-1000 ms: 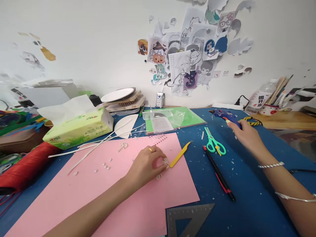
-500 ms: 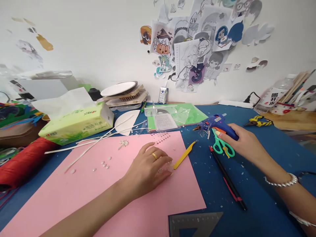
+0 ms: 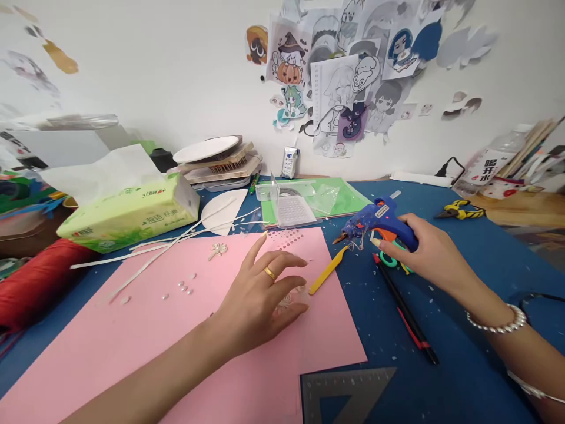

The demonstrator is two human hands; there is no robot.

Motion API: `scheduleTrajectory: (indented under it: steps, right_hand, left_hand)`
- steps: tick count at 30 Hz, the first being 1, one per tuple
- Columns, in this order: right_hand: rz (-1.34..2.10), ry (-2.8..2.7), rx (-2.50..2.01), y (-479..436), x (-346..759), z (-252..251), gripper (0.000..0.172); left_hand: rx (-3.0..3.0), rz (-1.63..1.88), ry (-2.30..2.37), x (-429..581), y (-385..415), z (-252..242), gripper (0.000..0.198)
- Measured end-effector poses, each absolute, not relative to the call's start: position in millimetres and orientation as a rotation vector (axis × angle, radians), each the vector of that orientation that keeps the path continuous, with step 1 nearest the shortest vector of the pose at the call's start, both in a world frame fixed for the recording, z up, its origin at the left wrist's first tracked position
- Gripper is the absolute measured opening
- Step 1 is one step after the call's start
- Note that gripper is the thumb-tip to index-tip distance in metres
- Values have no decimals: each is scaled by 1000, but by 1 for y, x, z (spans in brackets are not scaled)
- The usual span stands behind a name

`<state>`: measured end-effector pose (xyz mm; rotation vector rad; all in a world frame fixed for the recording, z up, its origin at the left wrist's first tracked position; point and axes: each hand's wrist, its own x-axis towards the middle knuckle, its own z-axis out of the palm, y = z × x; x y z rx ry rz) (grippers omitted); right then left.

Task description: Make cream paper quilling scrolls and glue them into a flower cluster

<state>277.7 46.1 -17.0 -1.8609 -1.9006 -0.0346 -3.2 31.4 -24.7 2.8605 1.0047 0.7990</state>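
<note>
My right hand grips the handle of a blue hot glue gun, its nozzle pointing left, with thin glue strings around the front. Green scissors lie partly hidden under the gun and hand. My left hand rests over the pink sheet, thumb and finger around a small clear decorative piece that the fingers partly cover. Just right of it are yellow tweezers. Further left on the sheet lie a small bow-like ornament and several pearl beads.
A black pen and a triangular ruler lie at the front right. Behind are an open clear box on green sheets, white strips and a tissue pack. A red thread spool sits left, pliers right.
My right hand has brought the glue gun slightly left and up off the scissors, covering more of them. My left hand's fingers have spread, one lifting. The view has shifted a little.
</note>
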Motion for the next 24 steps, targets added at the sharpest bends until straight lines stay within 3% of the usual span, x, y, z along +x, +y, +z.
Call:
scheduleTrajectory:
  steps: [12,24]
  right_hand:
    - [-83,-1960,-1825,46,278,-22,41]
    - [-140,-1982,-1841,46,278,-22,47]
  left_hand:
    - [2806,816,950,0,31,-26,13]
    - [2336,776,953,1,29,-25,26]
